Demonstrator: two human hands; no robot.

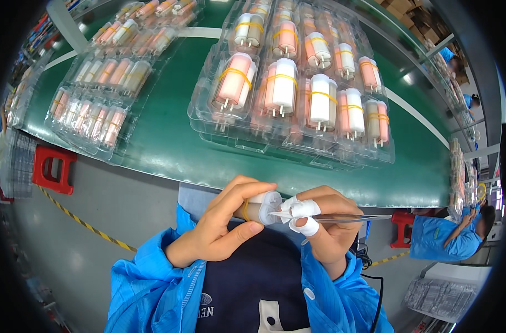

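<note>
Left hand (219, 227) of ours is clamped around a small bundle of tubes (262, 206), white and pink, tied with a yellow rubber band (245, 210); thumb below, fingers over the top. Our right hand (325, 227) is closed on thin metal tweezers (341, 218), and their tip touches the round end of the bundle. Two fingers (305, 208) of this hand wear white tape. We hold the bundle just before the near edge of the green table (169, 144), above our blue coat and not touching the table.

Beyond that edge, close to the bundle, stands a stack of clear plastic trays (291, 89) filled with similar banded bundles; its front rim is near the table edge, with only a narrow green strip between. To the left of this stack lie more clear trays (100, 94), and between both groups the green surface is open. Below the table edge, left of our hand, there is grey floor (97, 222) with a red stool (52, 168).
</note>
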